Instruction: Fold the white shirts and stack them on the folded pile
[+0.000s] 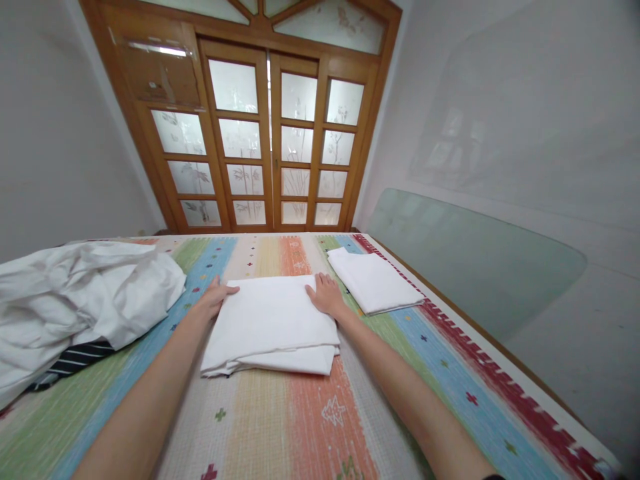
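Observation:
A white cloth [273,317], folded into a rough rectangle, lies flat on a striped, patterned cover in front of me. My left hand [216,298] is closed on its far left corner, thumb on top and the other fingers partly hidden at the side. At the far right corner, my right hand [326,293] grips the edge with its thumb over the cloth and its fingers along the outside. The near edge shows several layers that do not line up exactly. Just right of my right hand lies another folded white cloth [375,280], touched by neither hand.
On the left is a crumpled white heap of fabric [90,293] with a dark striped piece [80,359] under it. The striped cover [260,427] spreads beneath everything. A pale green panel [470,247] leans along the right wall. Wooden glazed doors [270,133] stand beyond the far edge.

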Action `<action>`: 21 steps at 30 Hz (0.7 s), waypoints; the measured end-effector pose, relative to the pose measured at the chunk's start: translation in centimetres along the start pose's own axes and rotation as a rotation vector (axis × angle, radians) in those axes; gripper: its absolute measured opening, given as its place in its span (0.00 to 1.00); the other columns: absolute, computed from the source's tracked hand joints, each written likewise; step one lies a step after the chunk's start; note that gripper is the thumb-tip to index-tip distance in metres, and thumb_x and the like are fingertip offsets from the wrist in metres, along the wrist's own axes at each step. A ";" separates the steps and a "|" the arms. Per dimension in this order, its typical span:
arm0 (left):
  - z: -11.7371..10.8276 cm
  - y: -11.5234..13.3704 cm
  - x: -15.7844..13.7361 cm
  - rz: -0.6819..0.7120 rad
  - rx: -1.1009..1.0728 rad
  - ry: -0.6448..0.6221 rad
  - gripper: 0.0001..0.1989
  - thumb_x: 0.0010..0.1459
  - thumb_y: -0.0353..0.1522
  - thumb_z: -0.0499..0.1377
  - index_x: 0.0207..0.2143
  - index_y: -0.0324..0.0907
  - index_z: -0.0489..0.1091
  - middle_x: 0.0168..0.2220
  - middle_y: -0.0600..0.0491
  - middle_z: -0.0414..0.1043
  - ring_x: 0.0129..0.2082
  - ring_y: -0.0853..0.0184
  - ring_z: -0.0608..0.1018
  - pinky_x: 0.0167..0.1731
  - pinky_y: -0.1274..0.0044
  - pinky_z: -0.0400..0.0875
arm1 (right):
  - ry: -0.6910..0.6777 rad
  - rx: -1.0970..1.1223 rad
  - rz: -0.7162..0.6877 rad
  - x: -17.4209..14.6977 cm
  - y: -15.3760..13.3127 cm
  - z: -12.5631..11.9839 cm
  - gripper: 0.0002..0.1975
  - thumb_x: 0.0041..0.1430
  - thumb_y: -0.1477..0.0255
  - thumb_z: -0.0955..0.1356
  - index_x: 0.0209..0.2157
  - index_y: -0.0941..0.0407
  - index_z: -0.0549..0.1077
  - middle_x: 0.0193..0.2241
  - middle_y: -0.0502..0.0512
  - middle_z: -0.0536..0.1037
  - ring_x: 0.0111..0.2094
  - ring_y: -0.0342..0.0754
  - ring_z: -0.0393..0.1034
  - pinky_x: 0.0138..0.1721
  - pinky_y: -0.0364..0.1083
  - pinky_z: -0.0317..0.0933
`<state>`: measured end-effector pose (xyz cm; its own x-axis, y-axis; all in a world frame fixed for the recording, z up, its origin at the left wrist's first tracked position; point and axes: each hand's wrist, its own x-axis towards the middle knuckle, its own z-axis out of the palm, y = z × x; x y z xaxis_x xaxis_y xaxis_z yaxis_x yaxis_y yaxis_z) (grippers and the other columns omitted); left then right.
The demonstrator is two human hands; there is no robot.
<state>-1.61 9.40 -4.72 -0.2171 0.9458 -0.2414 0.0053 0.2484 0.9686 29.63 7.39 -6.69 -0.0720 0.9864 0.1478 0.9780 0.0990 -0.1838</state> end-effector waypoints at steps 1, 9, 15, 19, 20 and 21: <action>0.0 0.3 0.0 0.062 0.191 0.108 0.48 0.46 0.23 0.66 0.65 0.41 0.45 0.52 0.40 0.71 0.46 0.54 0.78 0.42 0.66 0.75 | -0.002 -0.002 0.000 0.0 -0.1 0.0 0.33 0.67 0.58 0.54 0.65 0.66 0.55 0.65 0.68 0.55 0.66 0.61 0.46 0.63 0.57 0.40; 4.5 1.3 -2.1 0.674 1.058 0.196 0.29 0.54 0.25 0.54 0.60 0.35 0.59 0.60 0.39 0.64 0.62 0.53 0.63 0.60 0.63 0.56 | 0.066 -0.116 -0.047 -0.3 -1.7 -0.7 0.30 0.67 0.63 0.56 0.64 0.69 0.57 0.65 0.71 0.54 0.67 0.66 0.40 0.64 0.63 0.30; 9.7 -0.9 -3.1 0.792 1.396 -0.148 0.24 0.64 0.32 0.42 0.60 0.34 0.61 0.63 0.38 0.59 0.64 0.54 0.61 0.60 0.61 0.55 | 0.012 0.046 -0.424 1.0 -4.9 0.0 0.26 0.69 0.69 0.52 0.64 0.62 0.58 0.65 0.64 0.56 0.66 0.53 0.49 0.64 0.54 0.44; 9.4 -2.0 -3.1 0.807 1.416 -0.106 0.27 0.66 0.33 0.39 0.64 0.35 0.55 0.66 0.41 0.55 0.67 0.56 0.56 0.63 0.60 0.49 | -0.009 0.090 -0.465 1.1 -5.3 1.2 0.28 0.70 0.62 0.51 0.65 0.61 0.56 0.65 0.63 0.56 0.66 0.52 0.48 0.64 0.55 0.43; 8.9 -2.1 -3.0 0.786 1.415 -0.103 0.28 0.66 0.34 0.38 0.65 0.35 0.55 0.66 0.42 0.54 0.67 0.57 0.55 0.63 0.60 0.48 | -0.009 0.089 -0.444 1.0 -5.1 1.3 0.29 0.70 0.61 0.51 0.65 0.61 0.56 0.66 0.63 0.55 0.67 0.53 0.47 0.64 0.55 0.42; 8.4 -2.1 -2.9 0.753 1.414 -0.099 0.28 0.67 0.36 0.37 0.65 0.35 0.54 0.66 0.43 0.53 0.67 0.57 0.54 0.64 0.60 0.48 | -0.014 0.086 -0.416 0.9 -4.9 1.4 0.30 0.70 0.60 0.51 0.65 0.62 0.56 0.66 0.64 0.54 0.67 0.53 0.45 0.65 0.55 0.40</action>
<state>7.16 7.91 -6.57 0.3129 0.9316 0.1848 0.9441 -0.3264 0.0471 24.54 8.02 -7.00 -0.4606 0.8616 0.2135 0.8451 0.4992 -0.1915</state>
